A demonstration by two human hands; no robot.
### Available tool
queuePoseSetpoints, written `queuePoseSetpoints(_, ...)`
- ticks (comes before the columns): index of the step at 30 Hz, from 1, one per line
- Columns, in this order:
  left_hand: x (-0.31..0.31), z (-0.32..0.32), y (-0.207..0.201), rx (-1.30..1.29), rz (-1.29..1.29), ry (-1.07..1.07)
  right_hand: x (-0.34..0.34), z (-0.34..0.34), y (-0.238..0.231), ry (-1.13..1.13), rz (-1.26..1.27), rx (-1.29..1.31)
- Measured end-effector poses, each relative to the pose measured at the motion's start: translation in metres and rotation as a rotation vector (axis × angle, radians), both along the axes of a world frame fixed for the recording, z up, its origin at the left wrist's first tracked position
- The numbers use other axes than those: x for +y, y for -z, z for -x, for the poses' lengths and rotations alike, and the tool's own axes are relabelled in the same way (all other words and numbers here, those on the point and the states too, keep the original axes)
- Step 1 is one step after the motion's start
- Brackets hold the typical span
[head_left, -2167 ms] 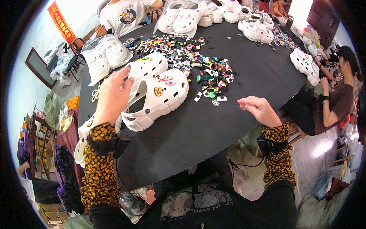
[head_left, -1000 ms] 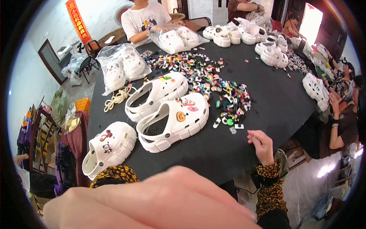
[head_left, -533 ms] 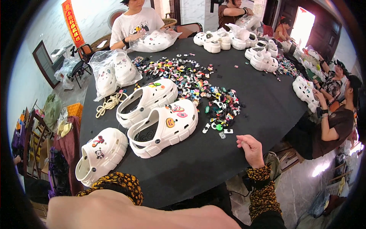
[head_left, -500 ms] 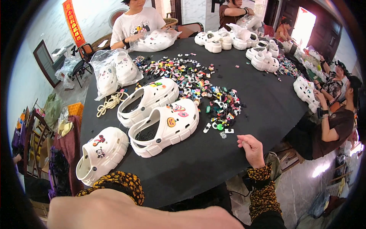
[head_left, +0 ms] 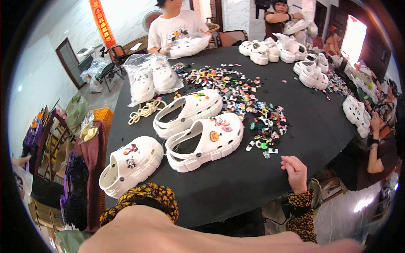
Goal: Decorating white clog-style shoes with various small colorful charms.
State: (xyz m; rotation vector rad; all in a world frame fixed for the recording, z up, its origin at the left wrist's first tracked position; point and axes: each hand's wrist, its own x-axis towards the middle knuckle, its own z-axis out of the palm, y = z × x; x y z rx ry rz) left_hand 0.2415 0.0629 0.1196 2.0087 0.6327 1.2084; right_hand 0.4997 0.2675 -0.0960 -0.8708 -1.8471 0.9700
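My right hand [head_left: 295, 172] is over the table's near right edge, fingers curled and pressed together; whatever they hold, if anything, is hidden. Just left of it lie a number-shaped charm [head_left: 266, 155] and a small white charm [head_left: 273, 151]. Very near the camera, my left hand [head_left: 236, 243] and bare wrist stretch across the bottom of the view, fingers mostly out of sight. Beyond that arm sits a white clog [head_left: 137, 162] with a panda charm. A pair, a nearer clog [head_left: 230, 141] and a farther clog [head_left: 206, 103], stands beside it, also decorated with charms.
Many loose charms [head_left: 236, 86] are heaped mid-table on the black tabletop [head_left: 236, 185]. Cream cord [head_left: 145, 111] and bagged clogs [head_left: 154, 78] lie left. Across the table a person [head_left: 179, 29] handles a bagged clog; other people and more white clogs [head_left: 259, 52] are farther right.
The whole view has swung so that the table and clogs appear farther right. My left hand reaches farther right along the bottom of the picture. My right hand keeps its curled pose beside the charms.
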Motion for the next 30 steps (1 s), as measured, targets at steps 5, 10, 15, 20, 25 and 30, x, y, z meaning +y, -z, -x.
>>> queuePoseSetpoints(5, 0.003, -0.012, 0.004, -0.02, -0.037, 0.052, 0.001, -0.003, 0.002, -0.019, -0.02, 0.015)
queuePoseSetpoints(10, 0.008, -0.02, 0.012, -0.071, -0.062, 0.074, 0.001, -0.004, 0.007, -0.014, 0.015, 0.006)
queuePoseSetpoints(15, 0.02, -0.032, 0.019, -0.1, -0.081, 0.088, 0.004, -0.007, 0.01, -0.039, 0.005, 0.0)
queuePoseSetpoints(20, 0.033, -0.056, 0.031, -0.135, -0.116, 0.071, 0.004, -0.008, 0.012, -0.017, 0.025, -0.005)
queuePoseSetpoints(25, 0.047, -0.085, 0.033, -0.185, -0.165, 0.11, 0.004, -0.007, 0.01, -0.006, 0.051, -0.035)
queuePoseSetpoints(30, 0.05, -0.096, 0.034, -0.218, -0.182, 0.184, 0.003, -0.007, 0.009, -0.005, 0.019, -0.031)
